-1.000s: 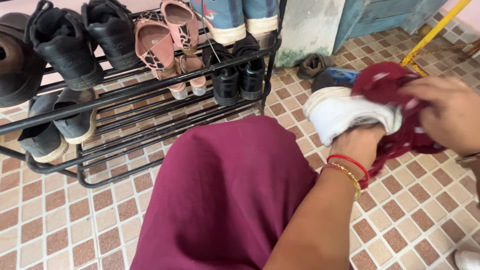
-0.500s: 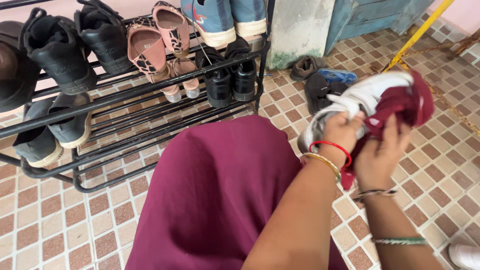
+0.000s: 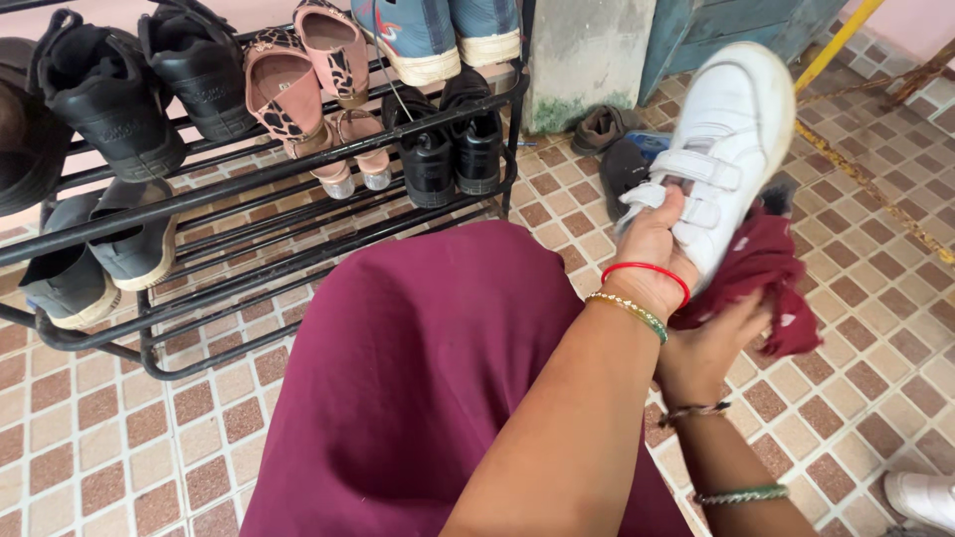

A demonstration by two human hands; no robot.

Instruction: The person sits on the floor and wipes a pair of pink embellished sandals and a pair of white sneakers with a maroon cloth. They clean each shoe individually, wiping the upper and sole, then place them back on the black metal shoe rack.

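My left hand (image 3: pixel 652 244), with red and gold bangles at the wrist, grips a white strap sneaker (image 3: pixel 731 129) by its heel end. The toe points up and away from me. Just below it, my right hand (image 3: pixel 708 350) holds a dark red spotted cloth (image 3: pixel 766 273) bunched against the underside of the sneaker. Both hands are to the right of my knee, which is covered in maroon fabric (image 3: pixel 438 368).
A black metal shoe rack (image 3: pixel 249 179) stands at the left with black shoes, pink sandals and blue sneakers. Dark shoes (image 3: pixel 617 149) lie on the tiled floor beyond the sneaker. Another white shoe (image 3: pixel 920 497) sits bottom right. A yellow pole (image 3: pixel 836 45) leans top right.
The sneaker has been turned and raised so its top with straps faces me. The red cloth, earlier wrapped over the shoe, now sits beneath it with my right hand lower.
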